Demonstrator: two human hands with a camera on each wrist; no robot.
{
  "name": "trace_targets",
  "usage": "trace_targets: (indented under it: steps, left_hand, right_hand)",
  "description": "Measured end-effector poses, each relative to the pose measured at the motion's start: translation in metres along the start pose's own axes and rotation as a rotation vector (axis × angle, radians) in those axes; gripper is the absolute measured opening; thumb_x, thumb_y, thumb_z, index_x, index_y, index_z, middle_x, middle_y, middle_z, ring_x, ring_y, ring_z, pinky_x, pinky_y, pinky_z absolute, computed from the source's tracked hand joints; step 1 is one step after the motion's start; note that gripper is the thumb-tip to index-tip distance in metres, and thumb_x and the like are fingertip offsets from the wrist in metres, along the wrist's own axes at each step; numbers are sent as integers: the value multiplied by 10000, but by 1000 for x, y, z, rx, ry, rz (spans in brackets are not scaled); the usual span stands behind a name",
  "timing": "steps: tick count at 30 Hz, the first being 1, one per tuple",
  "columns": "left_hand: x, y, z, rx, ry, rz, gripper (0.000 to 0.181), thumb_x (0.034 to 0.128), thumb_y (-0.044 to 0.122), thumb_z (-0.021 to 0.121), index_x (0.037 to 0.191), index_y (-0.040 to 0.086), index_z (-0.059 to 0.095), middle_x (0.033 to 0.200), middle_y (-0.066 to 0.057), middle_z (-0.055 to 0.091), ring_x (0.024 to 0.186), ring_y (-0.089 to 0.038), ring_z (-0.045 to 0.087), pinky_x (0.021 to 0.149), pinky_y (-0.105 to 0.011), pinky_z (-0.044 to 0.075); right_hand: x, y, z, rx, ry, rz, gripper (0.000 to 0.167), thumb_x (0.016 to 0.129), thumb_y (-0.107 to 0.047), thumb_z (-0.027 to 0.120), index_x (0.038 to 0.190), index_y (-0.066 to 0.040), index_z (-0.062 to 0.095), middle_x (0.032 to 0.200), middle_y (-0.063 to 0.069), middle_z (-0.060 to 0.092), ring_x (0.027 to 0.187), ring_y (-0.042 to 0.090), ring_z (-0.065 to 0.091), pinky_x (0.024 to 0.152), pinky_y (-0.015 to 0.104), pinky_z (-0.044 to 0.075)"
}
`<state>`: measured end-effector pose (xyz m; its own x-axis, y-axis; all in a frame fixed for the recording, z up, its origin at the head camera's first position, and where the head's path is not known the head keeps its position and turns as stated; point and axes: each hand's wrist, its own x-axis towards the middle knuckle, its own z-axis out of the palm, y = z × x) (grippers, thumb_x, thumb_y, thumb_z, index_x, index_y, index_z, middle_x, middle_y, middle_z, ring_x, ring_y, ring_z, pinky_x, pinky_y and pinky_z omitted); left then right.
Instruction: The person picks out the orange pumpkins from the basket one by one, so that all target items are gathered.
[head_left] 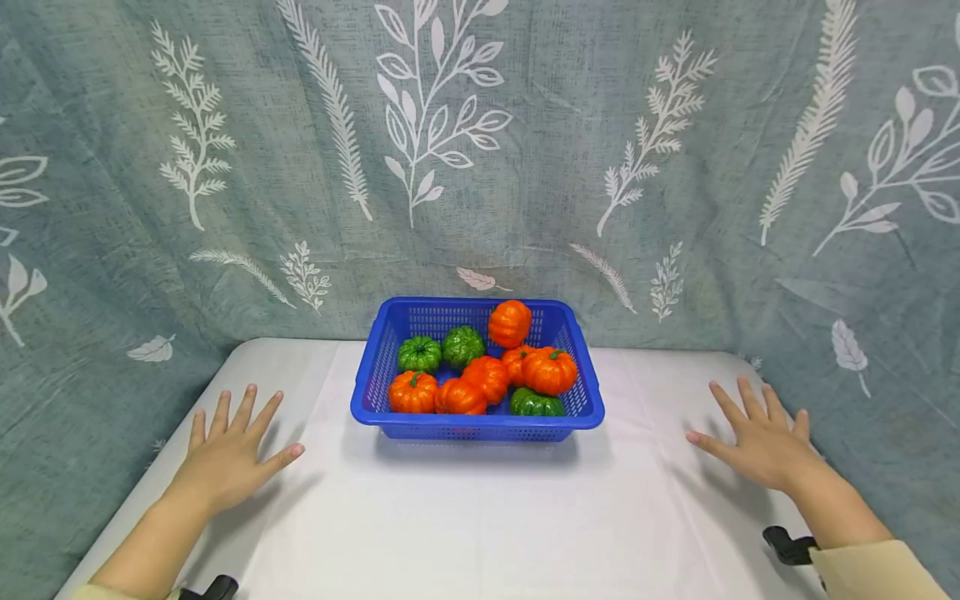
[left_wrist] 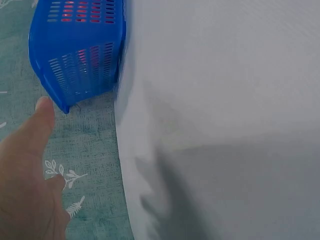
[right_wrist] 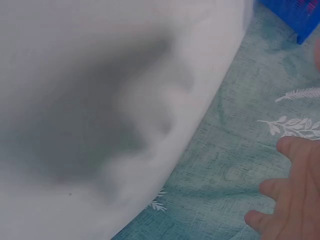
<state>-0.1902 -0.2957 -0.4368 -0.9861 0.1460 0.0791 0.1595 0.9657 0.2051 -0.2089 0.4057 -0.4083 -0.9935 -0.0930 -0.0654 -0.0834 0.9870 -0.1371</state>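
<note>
A blue plastic basket (head_left: 480,427) stands at the back middle of the table, holding several small orange pumpkins (head_left: 551,371) and 3 green ones (head_left: 462,346). One orange pumpkin (head_left: 510,323) sits highest, against the basket's far wall. To the left of the basket, my left hand (head_left: 228,458) hovers palm down with its fingers spread, touching nothing. My right hand (head_left: 765,442) is held likewise over the right side, fingers apart and holding nothing. Part of the basket (left_wrist: 82,55) shows in the left wrist view beyond the thumb; only its corner (right_wrist: 295,17) appears in the right wrist view.
A white cloth (head_left: 480,517) covers the table. Grey-green curtains (head_left: 540,167) with white leaf prints hang behind it and along both sides. Black straps (head_left: 789,546) circle the wrists near pale sleeves (head_left: 877,575). Hand shadows fall on the cloth.
</note>
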Motion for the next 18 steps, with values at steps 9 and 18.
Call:
trace_targets:
  steps: [9,18]
  left_hand:
    - [-5,8,-7,6,10,21,899,960,683,445,1611,124,177,1630,-289,21,1452,-544,-131,1078,-683,-226]
    - [-6,27,-8,1,22,54,918,945,708,446,1615,144,172,1639,-268,30,1463,-530,-109,1099,-667,-213]
  right_hand:
    - [0,-11,0,17,59,-47,958,956,-680,462,1620,-180,-15,1601,331,-104,1407,607,-157,948,861,-94]
    - [4,-33,0,47,98,-91,949,955,-664,487,1624,-187,12,1622,294,-98,1430,586,-129,996,837,-77]
